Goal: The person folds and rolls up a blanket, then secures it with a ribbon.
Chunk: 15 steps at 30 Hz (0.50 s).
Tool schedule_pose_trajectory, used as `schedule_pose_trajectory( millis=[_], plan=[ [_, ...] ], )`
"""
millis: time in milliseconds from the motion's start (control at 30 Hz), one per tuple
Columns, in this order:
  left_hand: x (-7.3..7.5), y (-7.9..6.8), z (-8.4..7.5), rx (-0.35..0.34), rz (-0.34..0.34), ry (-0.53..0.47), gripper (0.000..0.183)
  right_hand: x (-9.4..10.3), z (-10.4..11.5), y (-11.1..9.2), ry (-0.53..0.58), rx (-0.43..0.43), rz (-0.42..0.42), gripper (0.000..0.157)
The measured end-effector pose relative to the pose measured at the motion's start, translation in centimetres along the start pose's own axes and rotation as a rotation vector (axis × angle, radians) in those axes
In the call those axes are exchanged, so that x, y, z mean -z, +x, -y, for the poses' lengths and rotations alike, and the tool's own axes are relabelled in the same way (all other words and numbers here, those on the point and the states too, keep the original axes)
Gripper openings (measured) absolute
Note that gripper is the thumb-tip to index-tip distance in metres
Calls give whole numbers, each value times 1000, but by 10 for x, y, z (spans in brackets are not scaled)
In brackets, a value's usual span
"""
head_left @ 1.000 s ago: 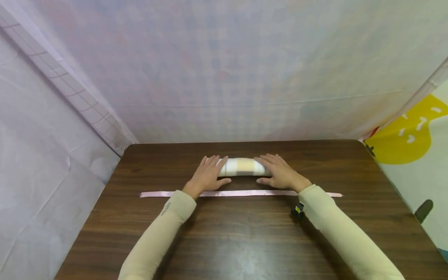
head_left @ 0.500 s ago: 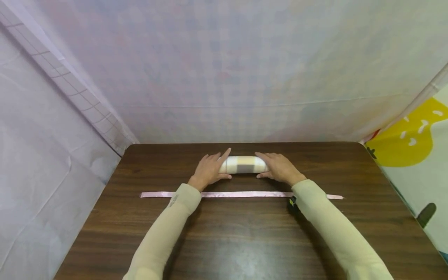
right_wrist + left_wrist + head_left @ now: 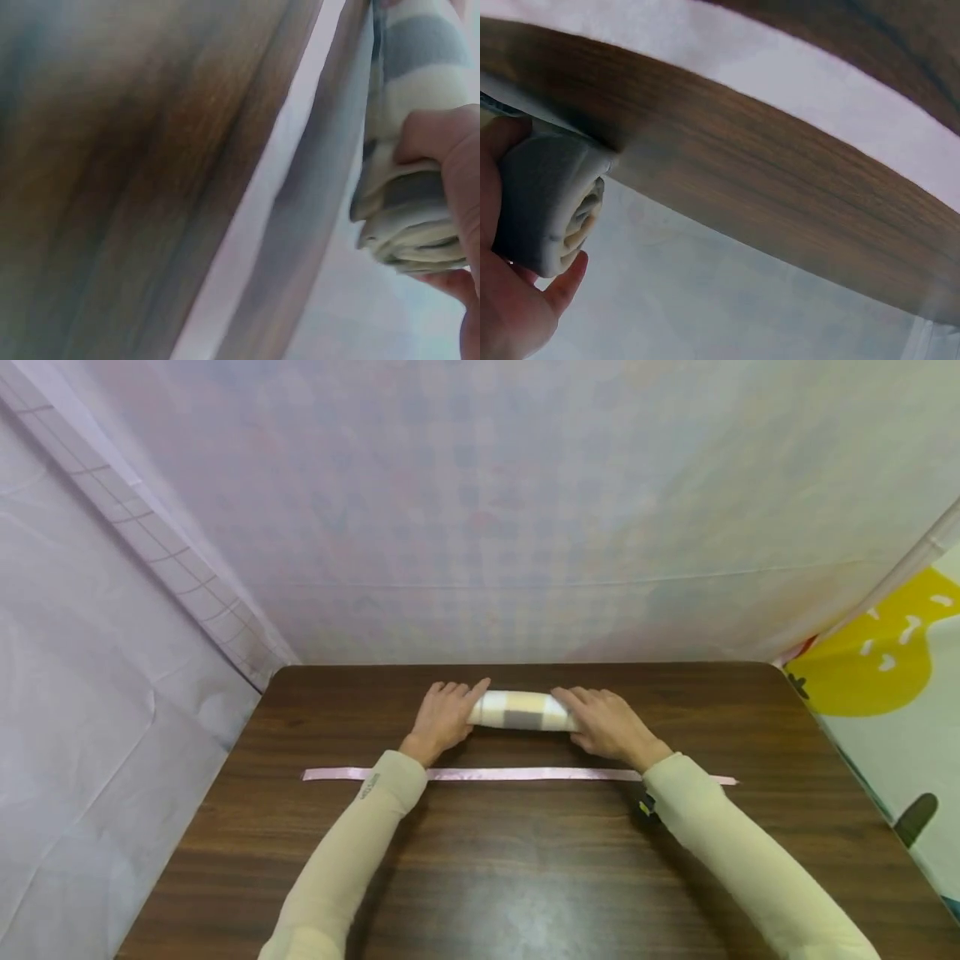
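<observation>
A rolled-up checked cloth [image 3: 522, 710] in white, yellow and grey lies crosswise between the two hands near the table's far side. The left hand [image 3: 442, 717] grips its left end, and the right hand [image 3: 607, 722] grips its right end. In the left wrist view the spiral end of the cloth roll [image 3: 574, 217] shows between thumb and fingers. The right wrist view has the thumb pressed on the layered cloth roll [image 3: 420, 180], with fingers beneath it. On the near side of the roll, a pink ribbon [image 3: 525, 773] lies straight across the table, passing under both forearms.
The dark wood-grain table [image 3: 480, 877] has rounded far corners. Pale fabric curtains [image 3: 480, 527] hang behind it and at the left. A light panel with a yellow print [image 3: 870, 660] stands to the right. A small black device [image 3: 647, 807] sits at the right cuff.
Both hands have gone from lying flat over the cloth roll to gripping its ends. The roll has turned a little, and its right end now sits slightly lower in view.
</observation>
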<state>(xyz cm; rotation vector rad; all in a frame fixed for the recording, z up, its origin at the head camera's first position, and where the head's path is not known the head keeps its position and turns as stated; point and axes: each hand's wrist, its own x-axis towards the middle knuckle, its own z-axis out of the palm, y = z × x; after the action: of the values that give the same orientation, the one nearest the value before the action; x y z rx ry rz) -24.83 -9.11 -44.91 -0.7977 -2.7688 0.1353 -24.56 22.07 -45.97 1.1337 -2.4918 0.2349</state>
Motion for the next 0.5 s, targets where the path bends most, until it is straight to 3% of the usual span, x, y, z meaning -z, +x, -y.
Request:
schedule_pose_trajectory(
  millis=[233,400,500],
  plan=[
    [9,3,6,-9,-141,-48,78,36,27,-10,-75,236,-282,73],
    [10,6,4,-71,-182,-142,77,57,54,-9,-31,438,-402,49],
    [9,8,1,-123,-206,-195,75,67,73,-7,35,523,-438,45]
  ],
)
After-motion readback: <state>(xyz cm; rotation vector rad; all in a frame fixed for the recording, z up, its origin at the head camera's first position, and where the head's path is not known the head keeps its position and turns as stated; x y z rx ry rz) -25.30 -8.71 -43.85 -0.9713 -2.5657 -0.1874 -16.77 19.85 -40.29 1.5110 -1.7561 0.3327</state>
